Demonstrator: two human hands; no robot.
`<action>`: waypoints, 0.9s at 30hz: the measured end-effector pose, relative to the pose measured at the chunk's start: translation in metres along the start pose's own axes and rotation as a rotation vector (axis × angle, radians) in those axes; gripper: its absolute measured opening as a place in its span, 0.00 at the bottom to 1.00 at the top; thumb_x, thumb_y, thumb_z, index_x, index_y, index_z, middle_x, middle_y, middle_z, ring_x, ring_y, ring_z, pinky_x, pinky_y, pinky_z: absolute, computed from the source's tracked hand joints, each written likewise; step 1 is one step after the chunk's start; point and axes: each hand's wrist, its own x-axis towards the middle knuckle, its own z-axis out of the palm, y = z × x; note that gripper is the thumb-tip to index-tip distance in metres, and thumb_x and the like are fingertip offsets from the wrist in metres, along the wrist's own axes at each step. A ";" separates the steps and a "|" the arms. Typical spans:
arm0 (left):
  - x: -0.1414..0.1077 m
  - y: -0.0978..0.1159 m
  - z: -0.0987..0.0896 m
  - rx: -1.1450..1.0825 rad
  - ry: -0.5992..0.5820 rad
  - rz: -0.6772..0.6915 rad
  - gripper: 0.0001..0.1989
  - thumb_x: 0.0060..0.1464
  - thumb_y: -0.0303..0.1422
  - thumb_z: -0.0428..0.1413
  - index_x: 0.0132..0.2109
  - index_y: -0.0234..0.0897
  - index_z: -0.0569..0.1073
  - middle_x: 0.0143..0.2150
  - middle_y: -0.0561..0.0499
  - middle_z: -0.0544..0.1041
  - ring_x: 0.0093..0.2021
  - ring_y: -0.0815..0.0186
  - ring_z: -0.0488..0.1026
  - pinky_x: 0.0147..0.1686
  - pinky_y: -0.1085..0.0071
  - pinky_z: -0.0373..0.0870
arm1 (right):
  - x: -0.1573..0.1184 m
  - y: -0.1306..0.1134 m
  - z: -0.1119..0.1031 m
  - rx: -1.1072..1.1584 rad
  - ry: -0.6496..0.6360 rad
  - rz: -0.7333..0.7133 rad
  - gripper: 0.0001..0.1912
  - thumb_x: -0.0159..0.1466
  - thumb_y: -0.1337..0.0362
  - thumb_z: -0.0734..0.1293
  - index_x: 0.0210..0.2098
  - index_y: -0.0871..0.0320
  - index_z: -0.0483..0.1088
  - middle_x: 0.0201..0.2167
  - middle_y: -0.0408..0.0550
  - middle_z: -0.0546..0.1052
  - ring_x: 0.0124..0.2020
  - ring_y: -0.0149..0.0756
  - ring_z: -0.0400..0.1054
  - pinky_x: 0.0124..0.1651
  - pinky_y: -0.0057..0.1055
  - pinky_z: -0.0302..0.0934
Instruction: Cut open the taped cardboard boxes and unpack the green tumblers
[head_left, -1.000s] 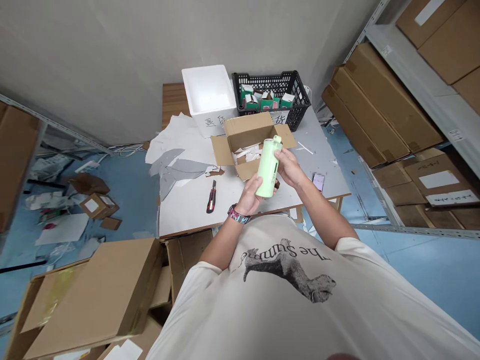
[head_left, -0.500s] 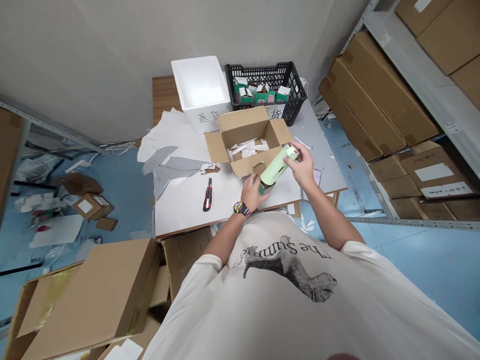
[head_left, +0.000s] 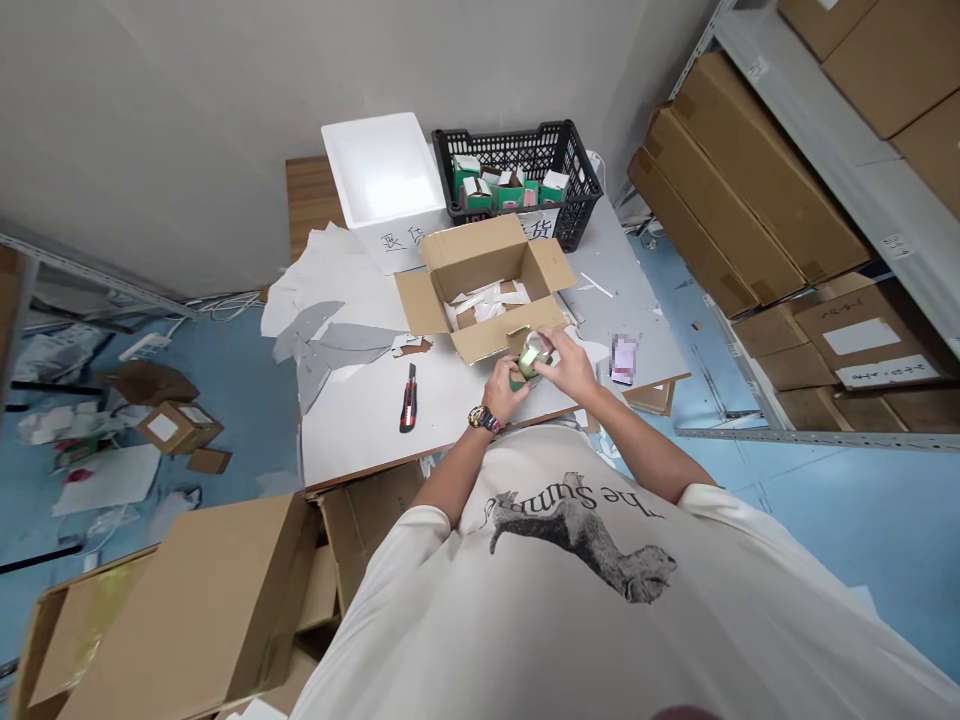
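The upside-down print on the shirt (head_left: 570, 560) reads "The Sumple", and a watch (head_left: 484, 419) wraps the left wrist. The left hand (head_left: 501, 390) and right hand (head_left: 570, 365) close snugly around a green bottle (head_left: 534, 357), tipped end-on over the table (head_left: 360, 420), just near a carton (head_left: 431, 305) holding paper scraps (head_left: 480, 305). A knife (head_left: 408, 398) lies left. Farther off, a foam box (head_left: 382, 170) bears Chinese characters, and a black crate (head_left: 517, 145) holds green boxes (head_left: 469, 175).

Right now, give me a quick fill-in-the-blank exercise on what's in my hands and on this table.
The left hand and right hand together hold a pale ____ bottle.
The utility knife lies to the person's ____ of the hands.
The cardboard box has its flaps ____.

green; left; open
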 end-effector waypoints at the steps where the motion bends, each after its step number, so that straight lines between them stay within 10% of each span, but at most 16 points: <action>1: -0.002 -0.002 0.000 0.000 0.007 0.002 0.23 0.60 0.32 0.74 0.54 0.45 0.70 0.65 0.38 0.82 0.67 0.48 0.82 0.64 0.48 0.83 | -0.004 0.001 0.004 -0.047 -0.069 -0.020 0.33 0.68 0.62 0.73 0.72 0.53 0.76 0.53 0.54 0.85 0.53 0.52 0.78 0.62 0.47 0.76; 14: -0.012 -0.005 -0.001 0.021 -0.024 -0.102 0.31 0.48 0.24 0.69 0.58 0.44 0.71 0.66 0.36 0.80 0.70 0.45 0.81 0.72 0.44 0.80 | -0.018 -0.001 0.016 -0.334 -0.520 0.041 0.27 0.79 0.61 0.66 0.75 0.56 0.76 0.70 0.59 0.82 0.66 0.59 0.66 0.65 0.47 0.63; 27: -0.006 -0.004 -0.006 0.017 -0.028 -0.130 0.24 0.52 0.29 0.70 0.55 0.43 0.74 0.65 0.37 0.83 0.70 0.47 0.82 0.73 0.45 0.80 | 0.012 -0.019 0.022 -0.414 -0.589 0.167 0.20 0.80 0.60 0.69 0.69 0.54 0.78 0.63 0.60 0.84 0.62 0.60 0.67 0.56 0.45 0.68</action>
